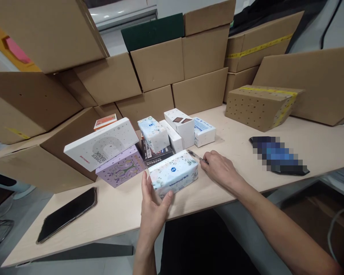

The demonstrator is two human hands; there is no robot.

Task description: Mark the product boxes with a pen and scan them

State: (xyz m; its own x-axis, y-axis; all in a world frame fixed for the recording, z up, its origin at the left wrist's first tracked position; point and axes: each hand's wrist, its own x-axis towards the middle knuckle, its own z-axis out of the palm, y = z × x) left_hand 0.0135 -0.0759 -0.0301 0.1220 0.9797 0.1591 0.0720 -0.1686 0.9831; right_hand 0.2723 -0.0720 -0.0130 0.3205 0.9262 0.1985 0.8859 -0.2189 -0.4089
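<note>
My left hand (154, 202) grips the near left end of a floral tissue pack (174, 172) marked "Manhua", thumb on the front side and fingers along its left end. Just right of the pack, my right hand (219, 168) is closed around a dark pen (197, 156) that points up and to the left. Behind the pack stand a second floral tissue pack (153, 133) resting on a dark printed box (157, 156), white boxes (180, 124), and another tissue pack (205, 133). A white power bank box (103, 143) leans on a purple patterned box (123, 168).
A black phone (67, 215) lies at the table's left, and a pixelated dark object (278, 154) at the right. Stacked cardboard boxes (157, 68) wall off the back. A spotted carton with yellow tape (258, 107) stands at the back right. A small orange box (105, 121) is at the rear left.
</note>
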